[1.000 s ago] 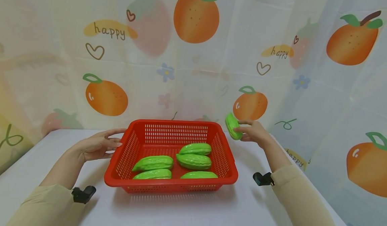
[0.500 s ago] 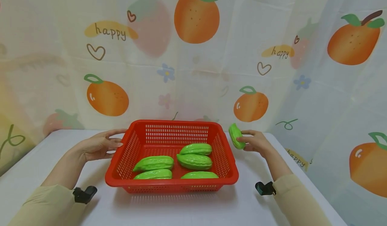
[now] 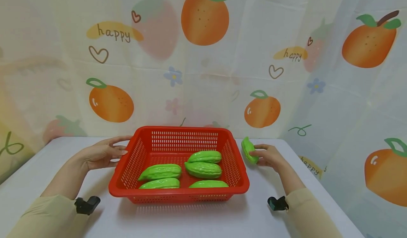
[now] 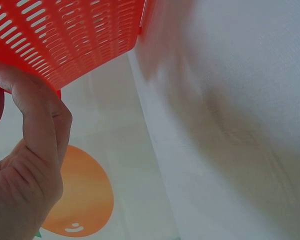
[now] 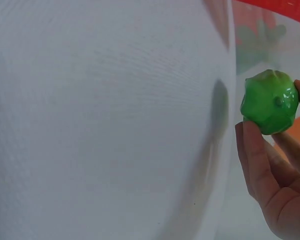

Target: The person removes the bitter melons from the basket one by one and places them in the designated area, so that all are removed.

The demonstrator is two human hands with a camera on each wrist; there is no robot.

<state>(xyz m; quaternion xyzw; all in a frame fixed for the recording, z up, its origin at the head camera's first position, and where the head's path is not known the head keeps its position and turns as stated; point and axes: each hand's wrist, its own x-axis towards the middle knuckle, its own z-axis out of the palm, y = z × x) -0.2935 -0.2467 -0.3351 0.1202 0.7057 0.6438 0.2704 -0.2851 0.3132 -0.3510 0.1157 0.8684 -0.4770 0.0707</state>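
Observation:
A red plastic basket (image 3: 178, 191) with slotted walls stands on the white table. My left hand (image 3: 101, 154) holds its left rim; in the left wrist view, bent fingers (image 4: 42, 112) reach the red wall. Just right of the basket, my right hand (image 3: 270, 156) grips a green bitter melon (image 3: 248, 150) between thumb and fingers. The right wrist view shows that bitter melon (image 5: 269, 102) end-on, above the table, with its shadow below. Inside the basket lie several more bitter melons, among them a pair at the right (image 3: 203, 169) and a pair at the left (image 3: 160, 172).
White cloth covers the table (image 3: 178, 222). A fruit-printed curtain (image 3: 203, 79) hangs right behind it and along the right side. The basket's front wall partly hides the nearest bitter melons (image 3: 208, 184). Each wrist carries a small black camera (image 3: 277, 203).
My right hand has come down with the bitter melon, slightly rightward, to beside the basket's right wall. The left hand, the basket and the bitter melons in it have stayed put.

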